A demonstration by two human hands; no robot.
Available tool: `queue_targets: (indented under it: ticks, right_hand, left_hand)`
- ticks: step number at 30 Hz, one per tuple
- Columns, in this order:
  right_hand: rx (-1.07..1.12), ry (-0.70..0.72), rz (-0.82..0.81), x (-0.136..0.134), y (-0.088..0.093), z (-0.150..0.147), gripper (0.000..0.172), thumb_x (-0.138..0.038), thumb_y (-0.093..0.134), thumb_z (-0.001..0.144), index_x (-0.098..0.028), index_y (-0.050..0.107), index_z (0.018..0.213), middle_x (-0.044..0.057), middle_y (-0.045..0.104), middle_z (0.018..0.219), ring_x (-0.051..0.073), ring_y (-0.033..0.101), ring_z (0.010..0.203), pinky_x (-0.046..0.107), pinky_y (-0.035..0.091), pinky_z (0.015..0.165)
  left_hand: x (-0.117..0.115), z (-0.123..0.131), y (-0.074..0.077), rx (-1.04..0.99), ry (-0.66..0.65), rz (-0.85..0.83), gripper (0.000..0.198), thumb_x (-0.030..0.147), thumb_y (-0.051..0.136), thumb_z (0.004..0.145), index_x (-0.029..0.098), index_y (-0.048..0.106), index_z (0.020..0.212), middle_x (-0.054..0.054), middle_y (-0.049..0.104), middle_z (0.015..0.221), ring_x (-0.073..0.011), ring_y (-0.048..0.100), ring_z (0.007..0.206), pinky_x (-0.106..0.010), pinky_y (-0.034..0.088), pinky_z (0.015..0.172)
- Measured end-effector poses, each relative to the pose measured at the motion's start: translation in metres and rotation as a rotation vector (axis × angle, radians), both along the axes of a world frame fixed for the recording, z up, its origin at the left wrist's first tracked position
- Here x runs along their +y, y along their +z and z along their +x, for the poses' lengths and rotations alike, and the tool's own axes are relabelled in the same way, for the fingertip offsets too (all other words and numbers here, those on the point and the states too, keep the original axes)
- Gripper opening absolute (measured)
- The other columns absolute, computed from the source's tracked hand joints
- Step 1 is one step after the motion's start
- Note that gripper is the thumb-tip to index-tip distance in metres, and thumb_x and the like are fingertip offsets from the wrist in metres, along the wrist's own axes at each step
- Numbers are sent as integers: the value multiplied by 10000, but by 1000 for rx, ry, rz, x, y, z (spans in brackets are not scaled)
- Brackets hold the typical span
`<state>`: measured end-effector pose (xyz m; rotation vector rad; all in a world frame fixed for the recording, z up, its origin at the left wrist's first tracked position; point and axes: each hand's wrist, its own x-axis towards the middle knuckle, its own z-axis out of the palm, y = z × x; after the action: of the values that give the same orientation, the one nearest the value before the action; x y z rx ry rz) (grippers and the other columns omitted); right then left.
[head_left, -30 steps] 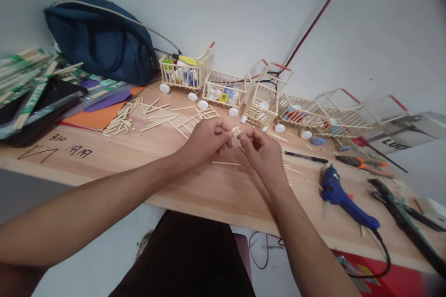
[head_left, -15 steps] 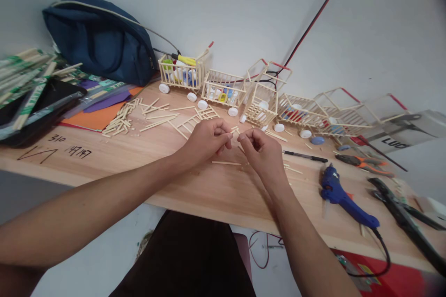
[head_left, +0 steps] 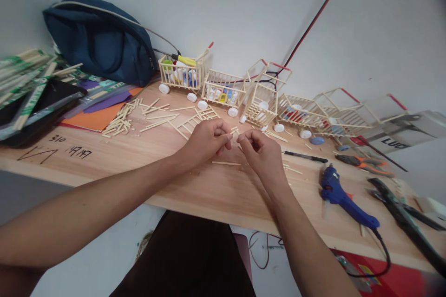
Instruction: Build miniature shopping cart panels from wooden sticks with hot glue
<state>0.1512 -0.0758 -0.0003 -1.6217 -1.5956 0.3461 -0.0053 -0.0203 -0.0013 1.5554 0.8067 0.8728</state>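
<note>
My left hand (head_left: 210, 140) is closed in a pinch over the middle of the wooden table, thumb against fingertips. Facing it across a small gap, my right hand (head_left: 264, 154) pinches in the same way. Whatever sits between the fingertips is too small to make out; pale stick ends show close by them. Below the hands a single thin wooden stick (head_left: 226, 163) lies flat. Just behind my left hand rests a ladder-like frame of glued sticks (head_left: 188, 125), partly hidden by the hand.
Several stick-built carts (head_left: 225, 88) with white wheels line the wall. Cut sticks (head_left: 120, 120) lie in a pile at left, near a blue bag (head_left: 101, 37). At right are a blue glue gun (head_left: 344, 197), a black pen (head_left: 304, 156) and orange-handled pliers (head_left: 365, 164).
</note>
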Motion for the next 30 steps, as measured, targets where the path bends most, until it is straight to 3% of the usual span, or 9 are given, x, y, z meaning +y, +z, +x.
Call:
queue_targets:
  ticks: [30]
  right_hand:
    - [-44,6,6,-1,1,0,210,-298,517,850,-194,556,672,-43,480,571,104,399,539,243,301,548]
  left_hand:
    - [0,0,-2,-26,-32,-12,34,164,563,813,144,551,789,12,618,599,-45,476,406,-155,352,407]
